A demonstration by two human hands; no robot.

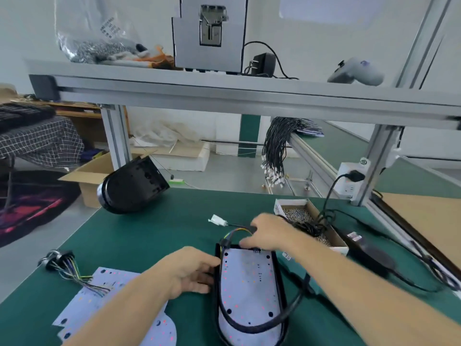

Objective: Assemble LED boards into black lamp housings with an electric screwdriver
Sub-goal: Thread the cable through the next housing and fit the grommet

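Note:
A black lamp housing lies on the green mat in front of me with a white LED board seated inside it. My left hand grips the housing's left edge. My right hand rests at the housing's top end, fingers closed around the coloured wire bundle that leads to a white connector. A black cable loops across the board's lower end. The electric screwdriver lies to the right, apart from both hands.
More LED boards with a wire harness lie at the left. Another black housing stands at the mat's far edge. A cardboard box of screws sits at the right, next to a frame post with a power socket.

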